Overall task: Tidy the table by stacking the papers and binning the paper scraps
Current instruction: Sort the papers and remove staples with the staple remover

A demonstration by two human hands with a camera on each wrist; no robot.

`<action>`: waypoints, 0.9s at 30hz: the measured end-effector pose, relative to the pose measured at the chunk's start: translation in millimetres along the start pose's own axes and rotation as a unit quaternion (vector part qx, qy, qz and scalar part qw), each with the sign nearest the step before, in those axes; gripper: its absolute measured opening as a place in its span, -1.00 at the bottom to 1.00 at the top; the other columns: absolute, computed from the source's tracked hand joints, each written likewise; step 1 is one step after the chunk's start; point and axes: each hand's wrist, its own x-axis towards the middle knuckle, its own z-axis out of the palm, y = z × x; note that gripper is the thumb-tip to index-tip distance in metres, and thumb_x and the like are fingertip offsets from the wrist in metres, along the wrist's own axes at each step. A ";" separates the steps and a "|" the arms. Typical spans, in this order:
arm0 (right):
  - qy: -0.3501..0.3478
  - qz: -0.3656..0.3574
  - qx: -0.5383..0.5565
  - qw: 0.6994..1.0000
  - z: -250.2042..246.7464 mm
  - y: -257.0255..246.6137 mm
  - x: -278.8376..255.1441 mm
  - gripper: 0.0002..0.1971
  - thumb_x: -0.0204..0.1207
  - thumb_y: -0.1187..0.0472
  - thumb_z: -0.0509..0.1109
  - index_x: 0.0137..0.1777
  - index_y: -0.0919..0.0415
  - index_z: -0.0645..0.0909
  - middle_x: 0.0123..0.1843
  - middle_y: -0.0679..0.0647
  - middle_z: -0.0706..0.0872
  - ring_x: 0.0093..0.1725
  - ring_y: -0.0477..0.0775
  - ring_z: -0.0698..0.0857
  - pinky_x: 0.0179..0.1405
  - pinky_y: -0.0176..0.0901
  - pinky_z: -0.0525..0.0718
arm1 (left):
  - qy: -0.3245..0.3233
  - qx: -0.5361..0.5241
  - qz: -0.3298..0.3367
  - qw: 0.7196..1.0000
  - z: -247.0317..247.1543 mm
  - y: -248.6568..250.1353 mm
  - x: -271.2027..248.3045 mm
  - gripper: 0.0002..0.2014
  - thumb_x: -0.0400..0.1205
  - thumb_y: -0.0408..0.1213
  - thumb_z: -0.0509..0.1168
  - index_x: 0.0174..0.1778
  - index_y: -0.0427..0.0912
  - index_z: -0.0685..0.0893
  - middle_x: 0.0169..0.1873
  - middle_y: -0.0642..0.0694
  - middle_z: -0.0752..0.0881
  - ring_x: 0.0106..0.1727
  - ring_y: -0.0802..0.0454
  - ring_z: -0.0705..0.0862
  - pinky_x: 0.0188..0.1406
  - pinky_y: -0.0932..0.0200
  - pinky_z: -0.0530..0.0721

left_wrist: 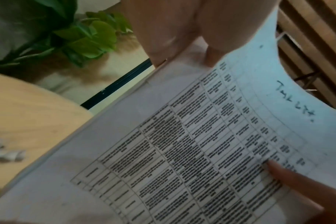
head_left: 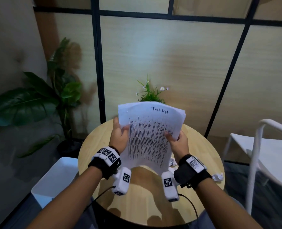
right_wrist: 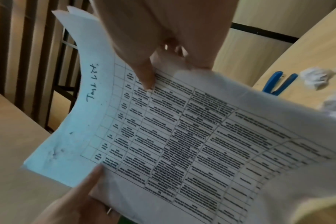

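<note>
Round wooden table (head_left: 201, 146) below, papers (head_left: 150, 134) upright, heading uppermost, left hand (head_left: 119, 135) and right hand (head_left: 176, 141) pinching side edges

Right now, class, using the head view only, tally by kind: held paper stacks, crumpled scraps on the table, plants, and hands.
Paper stacks: 1
Crumpled scraps: 2
Plants: 2
Hands, left hand and right hand: 2
Total: 7

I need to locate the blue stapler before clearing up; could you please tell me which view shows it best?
The right wrist view: the blue stapler lies on the table beside a paper scrap. In the head and left wrist views it is not visible.
</note>
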 end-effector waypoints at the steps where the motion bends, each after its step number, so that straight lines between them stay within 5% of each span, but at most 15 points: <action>1: -0.008 0.008 -0.011 1.000 -1.5 6.4 -3.9 -0.66 0.46 0.23 0.50 0.19 0.36 0.60 0.06 0.25 0.75 0.03 0.25 0.73 0.04 0.16 0.70 | -0.017 -0.010 -0.021 1.000 -0.6 -3.0 -4.7 -0.74 0.69 -0.43 0.17 0.25 -0.21 0.27 -0.03 -0.12 0.65 -0.13 0.10 0.68 -0.17 0.38 0.66; 4: -0.026 0.029 -0.118 0.992 -1.0 25.3 -14.8 -0.69 0.48 0.17 0.45 0.21 0.22 0.61 0.06 0.15 0.75 0.06 0.22 0.72 0.05 0.14 0.71 | -0.054 -0.002 -0.086 0.995 3.9 -15.9 -20.1 -0.70 0.68 -0.39 0.19 0.19 -0.11 0.19 0.02 -0.18 0.61 0.07 -0.14 0.69 0.06 0.05 0.65; 7: 0.009 0.032 -0.118 0.992 3.3 18.0 -14.8 -0.62 0.40 -0.04 0.45 0.03 0.27 0.63 -0.15 0.08 0.73 -0.15 0.11 0.70 -0.20 -0.05 0.67 | -0.038 -0.022 -0.099 0.994 7.5 -11.8 -15.6 -0.58 0.70 -0.39 0.16 0.45 -0.31 0.22 0.16 -0.25 0.63 0.27 -0.19 0.63 0.17 0.10 0.54; 11: 0.029 0.005 -0.030 0.999 7.5 6.5 -13.7 -0.62 0.43 0.05 0.52 0.11 0.31 0.63 -0.08 0.10 0.76 -0.14 0.06 0.70 -0.17 -0.07 0.67 | -0.019 -0.070 -0.086 0.994 9.2 1.2 -13.4 -0.67 0.71 -0.43 0.12 0.38 -0.26 0.24 0.04 -0.03 0.60 0.05 0.05 0.62 0.00 0.32 0.52; 14: 0.011 0.038 -0.056 0.998 5.7 21.3 -16.6 -0.47 0.25 0.06 0.61 0.19 0.24 0.60 0.05 0.12 0.77 0.01 0.12 0.74 -0.03 0.07 0.74 | -0.026 -0.066 -0.102 0.992 6.4 -10.8 -24.4 -0.69 0.67 -0.49 0.16 0.19 -0.14 0.19 -0.05 -0.02 0.57 -0.02 0.03 0.61 0.00 0.19 0.59; 18: 0.043 0.071 -0.051 0.995 4.6 32.6 -12.3 -0.73 0.34 0.49 0.46 0.01 0.26 0.61 0.00 0.25 0.75 0.01 0.26 0.71 0.02 0.18 0.71 | -0.044 -0.037 -0.131 0.990 6.0 -28.9 -19.4 -0.73 0.65 -0.55 0.11 0.17 -0.20 0.24 -0.04 -0.05 0.57 0.13 -0.05 0.56 0.28 -0.04 0.54; 21: 0.058 0.065 -0.049 0.995 8.1 22.9 -6.0 -0.93 0.45 0.48 0.36 -0.09 0.38 0.60 -0.14 0.22 0.67 -0.13 0.17 0.62 -0.22 -0.10 0.58 | -0.049 -0.037 -0.139 0.988 5.8 -28.1 -10.6 -0.76 0.68 -0.49 0.08 0.25 -0.26 0.32 0.09 -0.12 0.58 0.18 -0.06 0.57 0.31 -0.01 0.51; 25: 0.058 0.063 -0.061 0.994 8.2 23.5 -1.8 -0.97 0.49 0.43 0.32 -0.13 0.33 0.57 -0.20 0.18 0.65 -0.15 0.17 0.60 -0.15 -0.09 0.54 | -0.060 -0.026 -0.144 0.987 5.6 -32.8 -15.9 -0.74 0.70 -0.37 0.06 0.30 -0.25 0.27 0.12 -0.17 0.59 0.22 -0.14 0.59 0.32 -0.06 0.53; 27: 0.056 0.066 -0.061 0.994 11.2 24.6 -1.9 -0.97 0.50 0.43 0.29 -0.12 0.37 0.57 -0.24 0.15 0.63 -0.19 0.14 0.57 -0.28 -0.13 0.50 | -0.072 -0.022 -0.137 0.988 6.2 -35.0 -18.4 -0.56 0.64 -0.23 0.06 0.43 -0.28 0.22 0.31 -0.24 0.54 0.37 -0.18 0.52 0.47 -0.12 0.44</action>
